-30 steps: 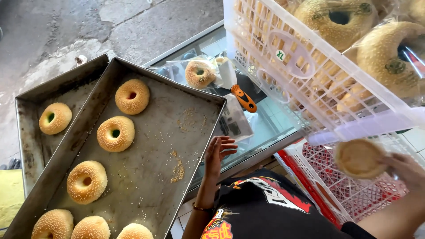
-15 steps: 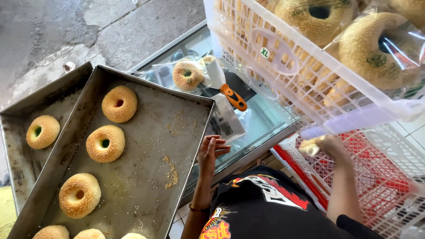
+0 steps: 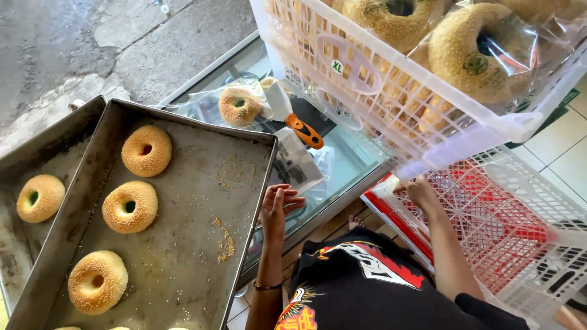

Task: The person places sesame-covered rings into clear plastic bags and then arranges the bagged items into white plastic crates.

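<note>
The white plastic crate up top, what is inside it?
The white crate holds big sesame-topped bread rings, at least some wrapped in clear bags. More pale rings show through its mesh wall. How many lie deeper cannot be seen; the upper ones cover them.

I count two metal baking trays: the nearer tray (image 3: 244, 201) and a second tray (image 3: 36, 143) tucked partly under its left side. On the nearer tray I see three whole sesame rings (image 3: 147, 150), with slivers of more at the bottom edge that I cannot count. The second tray shows one ring (image 3: 40, 198). One bagged ring (image 3: 239, 106) lies on the glass table (image 3: 348, 165), beside one orange-handled cutter (image 3: 304, 131). I see two plastic crates: a white crate (image 3: 391, 91) above, holding at least two bagged rings (image 3: 480, 52), and a red-and-white crate (image 3: 507, 226) below. Two hands show, my left hand (image 3: 278, 208) and my right hand (image 3: 420, 190).
</note>
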